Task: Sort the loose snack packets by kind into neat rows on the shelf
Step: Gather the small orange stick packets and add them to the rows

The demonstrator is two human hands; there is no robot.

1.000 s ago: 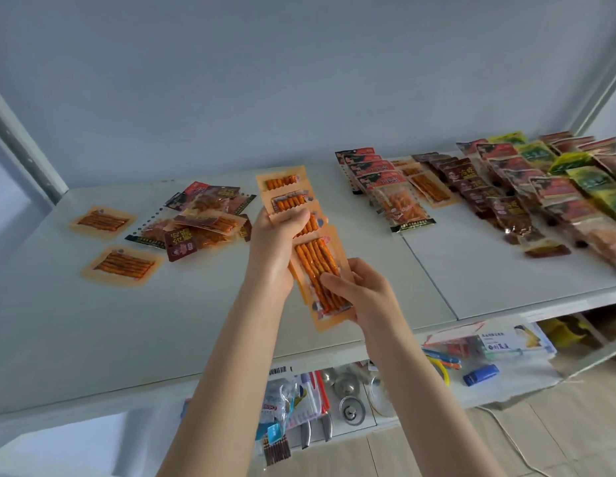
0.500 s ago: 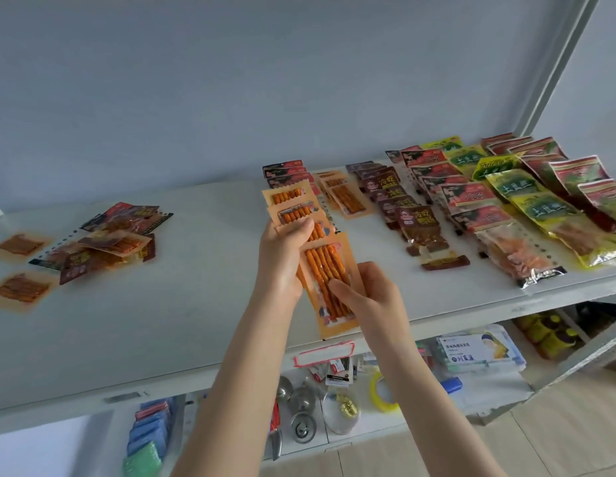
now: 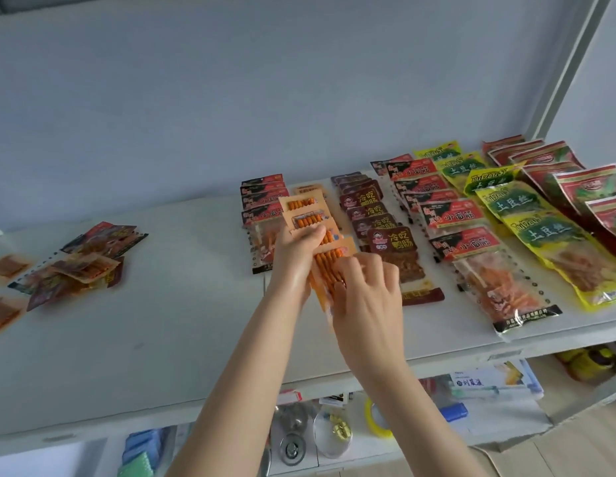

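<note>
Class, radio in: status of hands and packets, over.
Left hand and right hand grip fanned orange packets. Loose pile lies left. Nothing in the way.

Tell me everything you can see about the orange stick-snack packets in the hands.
The orange packets are flat, plastic-looking sachets, pale orange at the edges, with clear windows showing rows of thin orange-red sticks. About four overlap in a stepped fan running away from the camera. The left hand grips the fan's middle from the left, and the right hand curls over its near end, hiding it. The fan is held over the white shelf, in front of the sorted rows.
</note>
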